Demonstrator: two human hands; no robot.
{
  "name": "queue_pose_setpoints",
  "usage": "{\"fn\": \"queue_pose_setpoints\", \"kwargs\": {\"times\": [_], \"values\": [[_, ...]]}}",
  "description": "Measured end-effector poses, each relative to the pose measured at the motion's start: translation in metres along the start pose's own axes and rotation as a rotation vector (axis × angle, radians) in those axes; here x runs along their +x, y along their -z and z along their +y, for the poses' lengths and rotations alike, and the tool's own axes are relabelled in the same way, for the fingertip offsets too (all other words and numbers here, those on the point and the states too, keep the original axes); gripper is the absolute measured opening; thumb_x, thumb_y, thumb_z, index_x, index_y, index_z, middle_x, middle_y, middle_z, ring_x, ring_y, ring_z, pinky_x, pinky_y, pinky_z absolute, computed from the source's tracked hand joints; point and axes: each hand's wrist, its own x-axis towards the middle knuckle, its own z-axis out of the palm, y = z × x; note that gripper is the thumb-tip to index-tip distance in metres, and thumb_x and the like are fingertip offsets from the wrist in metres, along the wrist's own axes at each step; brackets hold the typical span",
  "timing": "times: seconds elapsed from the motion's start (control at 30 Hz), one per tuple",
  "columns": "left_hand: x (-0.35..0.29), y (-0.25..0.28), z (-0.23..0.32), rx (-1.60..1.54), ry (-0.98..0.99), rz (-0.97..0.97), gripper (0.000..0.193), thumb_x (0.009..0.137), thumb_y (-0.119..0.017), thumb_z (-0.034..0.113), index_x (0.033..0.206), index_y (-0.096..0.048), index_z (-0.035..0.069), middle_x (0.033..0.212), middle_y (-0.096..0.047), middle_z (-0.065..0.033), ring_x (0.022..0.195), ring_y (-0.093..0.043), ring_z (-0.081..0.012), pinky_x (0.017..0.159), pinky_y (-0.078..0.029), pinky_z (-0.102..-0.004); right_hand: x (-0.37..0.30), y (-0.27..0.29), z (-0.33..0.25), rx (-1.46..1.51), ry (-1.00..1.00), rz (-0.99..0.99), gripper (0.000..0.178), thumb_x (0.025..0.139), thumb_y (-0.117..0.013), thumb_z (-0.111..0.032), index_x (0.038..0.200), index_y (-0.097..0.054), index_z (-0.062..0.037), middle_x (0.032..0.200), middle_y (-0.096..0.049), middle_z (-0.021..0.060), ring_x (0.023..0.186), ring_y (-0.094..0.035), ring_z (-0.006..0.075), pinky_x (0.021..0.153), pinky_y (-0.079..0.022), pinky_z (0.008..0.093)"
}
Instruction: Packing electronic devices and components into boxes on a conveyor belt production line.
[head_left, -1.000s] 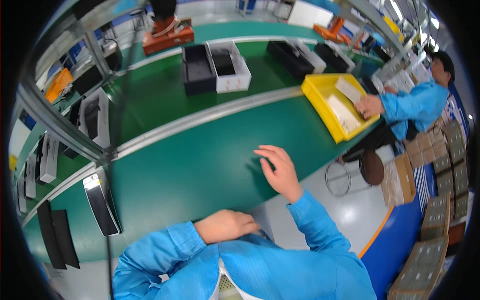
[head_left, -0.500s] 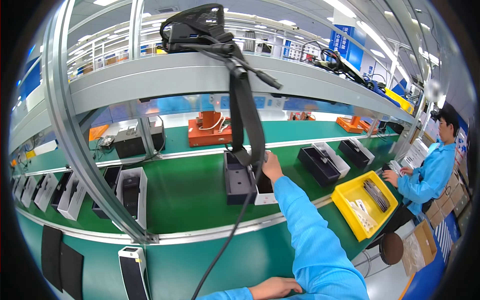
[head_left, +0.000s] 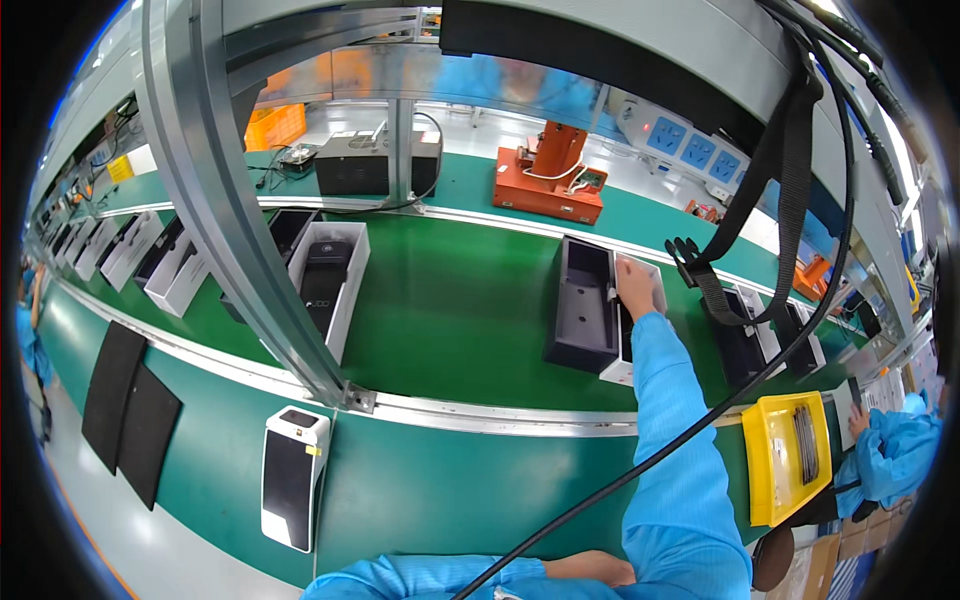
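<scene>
White box (head_left: 618,370), beside a dark box (head_left: 583,315) on the green belt (head_left: 450,300), is touched by the right hand (head_left: 635,287) in the head view; whether its fingers or the low left hand's (head_left: 597,566) are gripping cannot be told. Box handling seems underway; steady contact is called for.

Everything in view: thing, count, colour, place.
Open boxes: several, dark and white, green belt
Handheld device: 1, white, near bench left
Flat sheets: 2, black, far left
Tray: 1, yellow, right
Machines: 2+, orange, far bench
Case: 1, black, far bench
Metal frame: 1, grey, foreground
Strap: 1, black, right
Cable: 1, black, foreground
Co-workers: 2, blue sleeves, edges
Right hand: 1, bare, at an open box
Left hand: 1, bare, bottom
</scene>
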Motion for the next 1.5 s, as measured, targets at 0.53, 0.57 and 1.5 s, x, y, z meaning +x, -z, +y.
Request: {"fn": "queue_pose_setpoints", "kwargs": {"times": [0.53, 0.57, 1.5], "values": [[-0.065, 0.016, 0.100, 0.553, -0.583, 0.272, 0.004, 0.090, -0.047, 0.007, 0.090, -0.045, 0.003, 0.086, -0.043, -0.0071, 0.077, -0.049, -0.0256, 0.068, -0.042, -0.0344, -0.003, -0.001, 0.018, -0.111, -0.143, -0.018, 0.045, 0.084, -0.057, -0.052, 0.116, -0.067, -0.0210, 0.110, -0.070, 0.0118, 0.104, -0.063, 0.0370, 0.094, -0.047, 0.0412], [-0.061, 0.015, 0.094, 0.559, -0.582, 0.282, 0.004, 0.090, -0.047, 0.007, 0.092, -0.046, 0.004, 0.087, -0.044, -0.0073, 0.079, -0.050, -0.0263, 0.068, -0.043, -0.0351, -0.004, 0.002, 0.015, -0.073, -0.171, -0.054, 0.047, 0.085, -0.055, -0.053, 0.118, -0.065, -0.0210, 0.110, -0.069, 0.0121, 0.106, -0.062, 0.0401, 0.097, -0.046, 0.0422], [-0.067, 0.018, 0.113, 0.505, -0.565, 0.327, 0.008, 0.083, -0.057, 0.007, 0.091, -0.057, 0.008, 0.084, -0.055, -0.0049, 0.075, -0.059, -0.0220, 0.064, -0.048, -0.0368, -0.007, 0.005, -0.045, -0.362, 0.104, -0.492, 0.098, 0.075, -0.069, -0.052, 0.147, -0.028, 0.0000, 0.150, -0.025, 0.0332, 0.131, -0.043, 0.0483, 0.108, -0.037, 0.0527]]}}
